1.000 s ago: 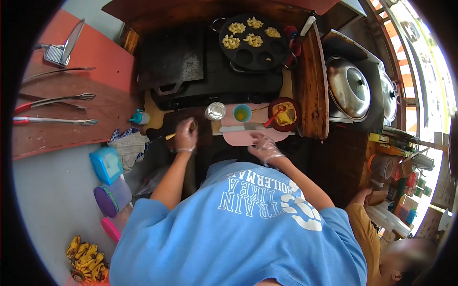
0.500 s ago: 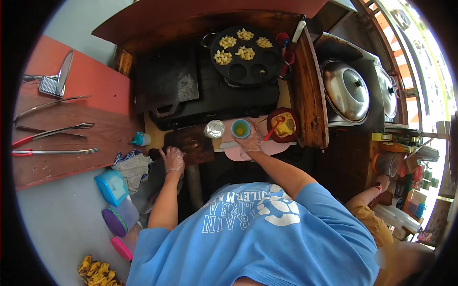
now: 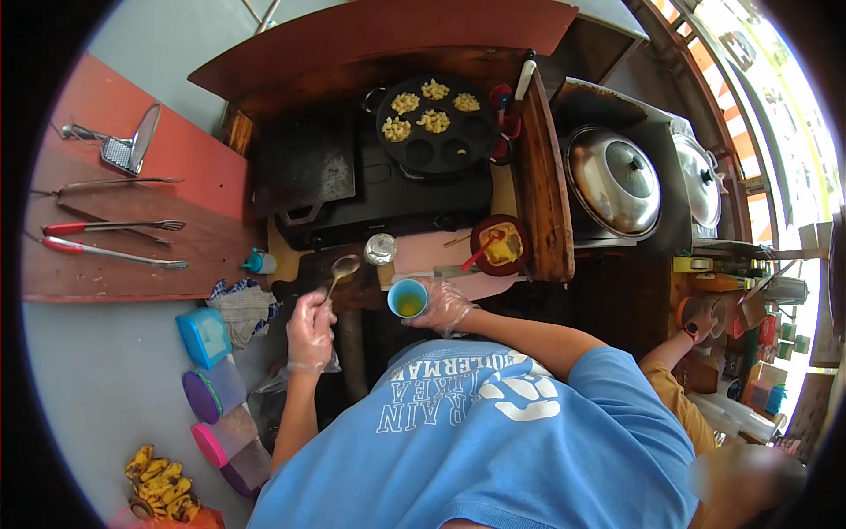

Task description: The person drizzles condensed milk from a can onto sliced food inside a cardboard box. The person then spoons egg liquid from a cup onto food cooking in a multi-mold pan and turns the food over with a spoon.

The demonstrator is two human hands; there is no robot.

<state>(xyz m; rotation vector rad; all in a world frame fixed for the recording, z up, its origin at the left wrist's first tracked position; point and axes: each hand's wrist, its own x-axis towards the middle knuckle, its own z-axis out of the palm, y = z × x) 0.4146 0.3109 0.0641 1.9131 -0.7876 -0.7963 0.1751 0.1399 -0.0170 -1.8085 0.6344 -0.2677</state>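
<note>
My left hand [image 3: 310,328], in a clear plastic glove, is closed round the handle of a metal spoon [image 3: 345,266], its bowl pointing away from me. My right hand [image 3: 448,307], gloved too, grips a blue cup [image 3: 408,293] holding some yellowish liquid. The spoon and the cup are apart. Just beyond them stands a small silver-topped container [image 3: 381,249]. Right of it, a dark red bowl [image 3: 520,256] holds a yellow spread and a red-handled utensil [image 3: 476,257]. A round black pan [image 3: 421,155] has pale chopped pieces in several of its wells.
The pan sits on a black stove [image 3: 388,220] beside a flat dark griddle [image 3: 304,163]. Tongs [image 3: 115,227] lie on the left table. Lidded pots [image 3: 614,183] stand behind a wooden partition [image 3: 548,185]. Another person's arm [image 3: 674,347] is at the right.
My left hand has lifted the spoon from the dark wooden board. My right hand has drawn the cup toward me and left. The whole view has shifted slightly.
</note>
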